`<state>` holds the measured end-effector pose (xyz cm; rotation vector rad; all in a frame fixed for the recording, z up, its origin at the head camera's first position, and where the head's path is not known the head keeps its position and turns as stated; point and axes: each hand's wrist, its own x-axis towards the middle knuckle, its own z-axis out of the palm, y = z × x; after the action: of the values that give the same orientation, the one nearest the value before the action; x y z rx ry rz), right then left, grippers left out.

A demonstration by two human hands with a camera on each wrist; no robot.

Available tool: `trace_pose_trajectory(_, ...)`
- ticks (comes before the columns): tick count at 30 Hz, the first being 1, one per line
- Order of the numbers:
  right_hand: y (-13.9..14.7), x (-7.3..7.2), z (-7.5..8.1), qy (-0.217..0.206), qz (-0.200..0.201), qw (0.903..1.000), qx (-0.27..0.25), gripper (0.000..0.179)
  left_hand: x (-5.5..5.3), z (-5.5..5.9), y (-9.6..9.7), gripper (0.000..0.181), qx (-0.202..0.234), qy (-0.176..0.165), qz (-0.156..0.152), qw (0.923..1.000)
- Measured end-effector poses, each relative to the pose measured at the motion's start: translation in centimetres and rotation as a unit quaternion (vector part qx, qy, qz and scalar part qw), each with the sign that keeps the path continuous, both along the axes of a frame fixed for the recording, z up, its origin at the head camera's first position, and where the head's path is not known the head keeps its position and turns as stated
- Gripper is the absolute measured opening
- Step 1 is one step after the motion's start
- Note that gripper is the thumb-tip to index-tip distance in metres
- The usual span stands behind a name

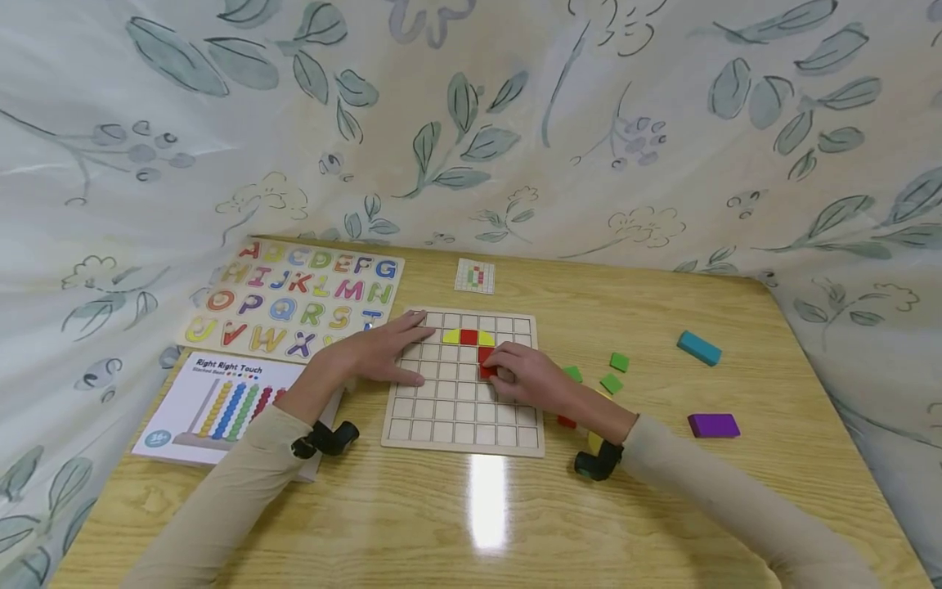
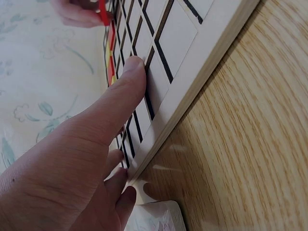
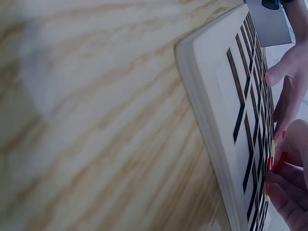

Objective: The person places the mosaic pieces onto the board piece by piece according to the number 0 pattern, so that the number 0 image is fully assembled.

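A pale wooden grid board [image 1: 464, 449] lies on the table. In its upper rows sit a red square tile [image 1: 468, 336] between two yellow pieces with slanted edges [image 1: 450, 336], and another red tile [image 1: 486, 355] one row lower. My right hand [image 1: 526, 376] pinches a further red tile [image 3: 280, 162] between thumb and fingers, tilted over the cells just below. My left hand [image 1: 379, 353] rests on the board's left edge with fingers spread; its thumb [image 2: 132, 72] touches the grid.
Right of the board are green tiles [image 1: 612, 383], a blue block [image 1: 699, 348] and a purple block [image 1: 714, 425]. Red and yellow pieces lie partly under my right forearm. A pattern card [image 1: 474, 276] is behind. An alphabet board [image 1: 338, 282] and a bead-toy box [image 1: 184, 401] stand left.
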<state>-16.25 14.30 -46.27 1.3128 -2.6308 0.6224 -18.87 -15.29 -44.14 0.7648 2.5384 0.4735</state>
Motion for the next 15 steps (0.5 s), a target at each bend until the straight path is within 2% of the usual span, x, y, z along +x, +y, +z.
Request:
trace_pose_trajectory(7,-0.12,-0.12,-0.16,-0.007,0.008,0.9999,0.007,0.019,0.04,0.21,-0.03,0.087,0.007,0.003,-0.004,1.0000)
trace_pose_trajectory(15,0.07,0.01,-0.61,0.039,0.011,0.9991,0.016,0.019,-0.07,0.02,0.05,0.087,0.004,0.001,-0.002,1.0000)
